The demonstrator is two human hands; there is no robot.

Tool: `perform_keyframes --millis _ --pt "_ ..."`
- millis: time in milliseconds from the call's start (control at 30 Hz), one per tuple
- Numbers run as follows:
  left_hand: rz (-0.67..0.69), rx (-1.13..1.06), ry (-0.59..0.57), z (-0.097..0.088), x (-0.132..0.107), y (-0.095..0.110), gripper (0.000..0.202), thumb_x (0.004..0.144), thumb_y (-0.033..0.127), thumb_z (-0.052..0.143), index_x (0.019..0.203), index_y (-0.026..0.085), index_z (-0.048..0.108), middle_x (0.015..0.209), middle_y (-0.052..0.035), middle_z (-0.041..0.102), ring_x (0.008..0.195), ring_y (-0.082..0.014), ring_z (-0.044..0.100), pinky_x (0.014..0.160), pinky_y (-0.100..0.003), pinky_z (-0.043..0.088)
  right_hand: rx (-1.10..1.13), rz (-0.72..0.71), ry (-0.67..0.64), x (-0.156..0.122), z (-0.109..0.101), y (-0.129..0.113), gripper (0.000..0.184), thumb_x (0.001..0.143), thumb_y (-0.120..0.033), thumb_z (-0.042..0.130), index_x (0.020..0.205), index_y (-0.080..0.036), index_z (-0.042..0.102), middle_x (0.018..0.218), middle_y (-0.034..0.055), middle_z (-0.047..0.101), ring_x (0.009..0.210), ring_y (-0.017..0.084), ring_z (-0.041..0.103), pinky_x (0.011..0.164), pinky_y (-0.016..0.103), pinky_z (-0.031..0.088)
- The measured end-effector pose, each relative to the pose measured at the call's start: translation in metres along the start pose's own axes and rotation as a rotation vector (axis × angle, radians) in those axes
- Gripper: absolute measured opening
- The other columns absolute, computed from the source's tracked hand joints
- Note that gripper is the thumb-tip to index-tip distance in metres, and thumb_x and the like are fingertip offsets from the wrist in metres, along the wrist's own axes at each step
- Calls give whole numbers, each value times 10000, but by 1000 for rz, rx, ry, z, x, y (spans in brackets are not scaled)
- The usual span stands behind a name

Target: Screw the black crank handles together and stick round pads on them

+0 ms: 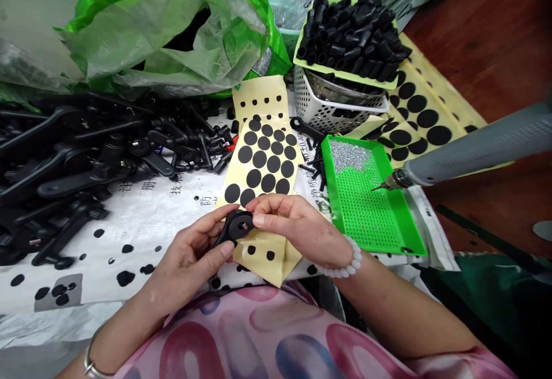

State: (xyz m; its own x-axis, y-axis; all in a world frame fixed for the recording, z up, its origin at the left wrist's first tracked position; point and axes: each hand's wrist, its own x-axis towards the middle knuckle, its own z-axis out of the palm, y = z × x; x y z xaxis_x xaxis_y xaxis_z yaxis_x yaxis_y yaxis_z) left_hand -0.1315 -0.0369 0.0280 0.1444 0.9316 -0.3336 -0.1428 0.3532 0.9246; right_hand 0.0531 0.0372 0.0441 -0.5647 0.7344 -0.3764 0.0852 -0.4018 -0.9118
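Note:
My left hand (196, 247) is closed around a black plastic arm (238, 228) with a round, disc-shaped end facing up. A small metal spot shows in that disc. My right hand (297, 226) pinches at the disc's right edge, thumb and forefinger together; whether a thin piece is between them is hidden. Right beneath both hands lies a cream backing sheet (233, 175) carrying rows of round black stickers (259, 159). Its near part is partly covered by my fingers, and another cream sheet (259, 264) with small black dots pokes out below.
Many black plastic arms (103, 154) are heaped at left, before a green-edged plastic bag (172, 39). On the right, a green tray (371, 218) holds small screws (349, 154) under a grey electric screwdriver (474, 143). Behind it, black tubes (353, 34) fill a basket above a white basket (319, 111).

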Motion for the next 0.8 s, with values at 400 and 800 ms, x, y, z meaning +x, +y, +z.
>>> perform_keyframes --millis 400,800 --pt "-1 58 53 3 3 -1 494 807 321 667 1270 229 522 1038 -41 692 956 -175 622 786 -202 505 113 56 -11 -1 -1 6 218 707 -331 677 730 -138 578 840 29 585 697 95 509 643 249 402" --pt "23 121 46 3 1 -1 538 804 346 664 1301 222 500 1226 -70 644 1094 -220 589 906 -258 474 155 41 -14 1 -3 7 177 705 -291 683 723 -135 602 836 22 595 676 80 494 644 235 406"
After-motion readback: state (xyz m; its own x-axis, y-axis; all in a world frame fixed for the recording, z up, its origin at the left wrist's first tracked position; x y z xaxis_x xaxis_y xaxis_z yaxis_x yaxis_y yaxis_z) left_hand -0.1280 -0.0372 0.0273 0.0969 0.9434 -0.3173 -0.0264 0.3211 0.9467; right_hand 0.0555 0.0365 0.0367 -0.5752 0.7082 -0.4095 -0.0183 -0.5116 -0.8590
